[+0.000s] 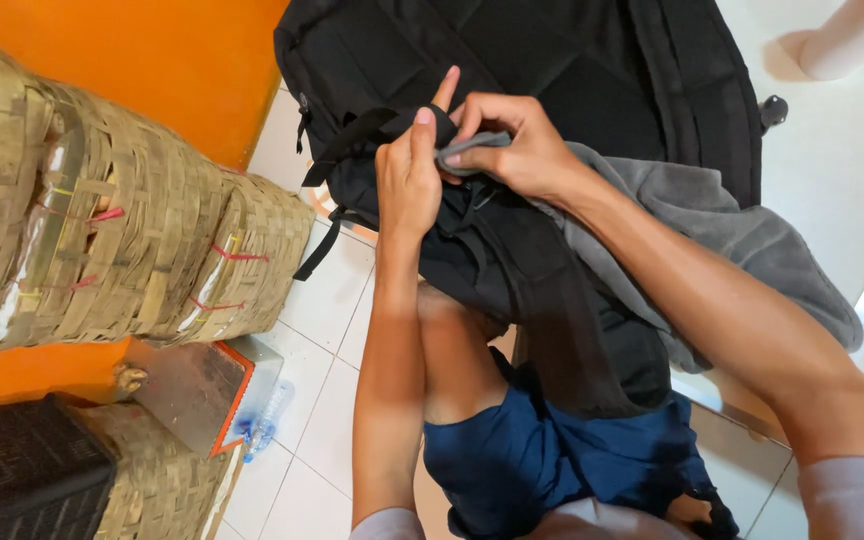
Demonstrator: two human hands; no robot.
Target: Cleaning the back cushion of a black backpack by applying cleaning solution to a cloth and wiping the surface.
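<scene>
Pinching the grey cloth [712, 240] at the bag [512, 60], both hands [407, 180] [512, 145] squeeze tight; the cloth might slip off.

woven baskets [122, 220] crowd left — bare tiled floor [327, 330] between, backpack [512, 60] ahead

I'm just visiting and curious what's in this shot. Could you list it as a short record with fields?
Left hand: left hand pinches a strap of the black fabric backpack, fingers closed on it.
Right hand: right hand grips the grey soft cloth against the backpack.
Backpack position: resting on the person's lap, above the blue shorts.
Nearby, left: woven straw baskets before an orange wall.
Floor: white tiles, a clear plastic bottle lying on them.
</scene>
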